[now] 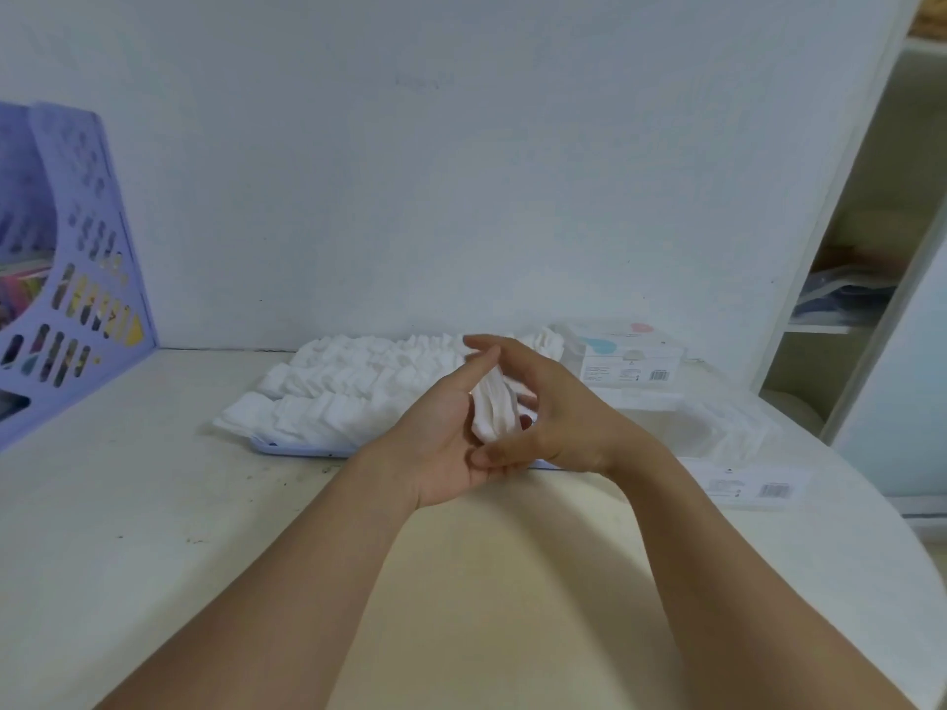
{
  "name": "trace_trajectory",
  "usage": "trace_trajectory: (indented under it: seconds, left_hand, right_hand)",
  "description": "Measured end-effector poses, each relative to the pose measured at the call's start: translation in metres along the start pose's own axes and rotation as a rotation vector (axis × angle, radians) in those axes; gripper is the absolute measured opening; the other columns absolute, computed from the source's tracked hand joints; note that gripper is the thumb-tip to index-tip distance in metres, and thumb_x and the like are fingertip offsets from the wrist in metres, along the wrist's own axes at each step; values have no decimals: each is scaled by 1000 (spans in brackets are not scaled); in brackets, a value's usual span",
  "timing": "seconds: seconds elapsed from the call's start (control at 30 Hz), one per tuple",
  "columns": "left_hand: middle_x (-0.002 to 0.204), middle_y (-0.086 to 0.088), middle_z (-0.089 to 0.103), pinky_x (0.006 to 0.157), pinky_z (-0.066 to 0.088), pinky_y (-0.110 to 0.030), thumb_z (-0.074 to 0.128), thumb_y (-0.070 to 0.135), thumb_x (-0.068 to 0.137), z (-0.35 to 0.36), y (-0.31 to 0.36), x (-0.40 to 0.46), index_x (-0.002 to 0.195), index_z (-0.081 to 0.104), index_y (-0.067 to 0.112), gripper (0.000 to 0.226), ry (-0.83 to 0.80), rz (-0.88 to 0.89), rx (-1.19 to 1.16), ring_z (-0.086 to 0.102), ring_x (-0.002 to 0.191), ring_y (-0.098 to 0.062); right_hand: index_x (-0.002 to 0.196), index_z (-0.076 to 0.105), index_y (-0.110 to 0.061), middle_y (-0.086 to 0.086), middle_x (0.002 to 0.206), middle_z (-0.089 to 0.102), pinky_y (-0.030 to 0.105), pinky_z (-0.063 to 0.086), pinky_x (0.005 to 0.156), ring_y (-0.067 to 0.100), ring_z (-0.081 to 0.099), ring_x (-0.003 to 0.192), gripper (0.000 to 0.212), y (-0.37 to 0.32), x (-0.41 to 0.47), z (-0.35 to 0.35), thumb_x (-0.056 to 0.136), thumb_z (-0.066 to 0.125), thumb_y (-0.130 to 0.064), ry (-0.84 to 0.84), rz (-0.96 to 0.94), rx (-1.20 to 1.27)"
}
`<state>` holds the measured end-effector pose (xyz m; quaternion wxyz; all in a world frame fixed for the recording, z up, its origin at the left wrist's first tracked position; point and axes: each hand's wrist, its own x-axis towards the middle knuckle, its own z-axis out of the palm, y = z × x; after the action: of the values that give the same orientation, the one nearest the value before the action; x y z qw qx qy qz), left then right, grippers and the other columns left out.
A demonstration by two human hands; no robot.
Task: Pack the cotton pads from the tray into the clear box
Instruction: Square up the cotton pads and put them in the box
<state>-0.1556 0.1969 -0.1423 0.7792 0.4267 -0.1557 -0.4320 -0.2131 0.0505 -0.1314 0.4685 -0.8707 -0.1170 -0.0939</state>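
A small stack of white cotton pads stands on edge between my two hands above the front rim of the tray. My left hand cups it from the left, thumb up along its side. My right hand curls around it from the right, fingers over the top. Many more cotton pads lie in overlapping rows on the pale blue tray. The clear box sits to the right on the table, with some pads inside.
A second clear box with a printed label stands behind, against the wall. A lilac perforated file holder fills the left side. A white shelf unit stands at the right. The round table edge curves off on the right.
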Motion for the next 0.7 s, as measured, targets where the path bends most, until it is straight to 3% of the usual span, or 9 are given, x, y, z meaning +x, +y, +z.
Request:
trace_trajectory:
  seconds: [0.1, 0.2, 0.33, 0.5, 0.57, 0.63, 0.7]
  left_hand:
    - [120, -12, 65, 98, 50, -44, 59, 52, 93, -2, -2, 1, 122, 72, 11, 52, -7, 9, 5, 62, 112, -29]
    - [122, -13, 71, 102, 50, -53, 62, 47, 94, -4, -3, 3, 111, 77, 10, 44, -15, 39, 9, 69, 111, -29]
    - [118, -14, 73, 94, 57, -48, 66, 40, 93, -2, -4, 3, 121, 69, 10, 41, 39, 96, 52, 72, 107, -27]
    - [105, -7, 77, 70, 61, -29, 75, 42, 79, 1, -5, 3, 119, 68, 7, 54, 112, 144, 86, 75, 96, -19]
    - [112, -7, 76, 75, 62, -33, 76, 48, 79, 0, -4, 4, 122, 69, 8, 58, 102, 120, 26, 74, 102, -21]
    - [117, -10, 74, 83, 61, -41, 75, 54, 82, -1, -1, 4, 115, 75, 6, 58, 86, 61, -94, 72, 105, -26]
    - [114, -13, 73, 89, 58, -44, 77, 46, 83, -5, -1, 4, 106, 78, 5, 47, 72, 43, -121, 72, 103, -28]
  right_hand:
    - [138, 55, -31, -5, 118, 69, 26, 55, 93, 10, 64, 114, 86, 2, 2, 2, 66, 93, -5, 51, -20, 35]
    - [135, 58, -29, 2, 115, 71, 30, 58, 91, 14, 67, 111, 81, 3, 1, 2, 65, 94, -8, 94, -17, 88]
    - [138, 55, -27, 7, 116, 70, 38, 56, 98, 19, 68, 112, 88, 3, 2, 2, 62, 95, -5, 90, -29, 120]
    - [142, 51, -26, -2, 122, 67, 26, 52, 100, 11, 62, 117, 97, 4, 5, 12, 60, 96, -3, 102, -42, 36]
    - [142, 51, -25, -2, 117, 68, 26, 54, 97, 11, 65, 112, 95, 3, 6, 14, 62, 95, -3, 131, -53, 54]
    - [141, 52, -25, 3, 113, 71, 35, 58, 95, 17, 69, 108, 91, 3, 5, 14, 64, 94, -1, 176, -58, 145]
    - [141, 52, -27, 8, 114, 71, 41, 59, 95, 20, 70, 110, 87, 3, 4, 13, 68, 92, 0, 190, -56, 236]
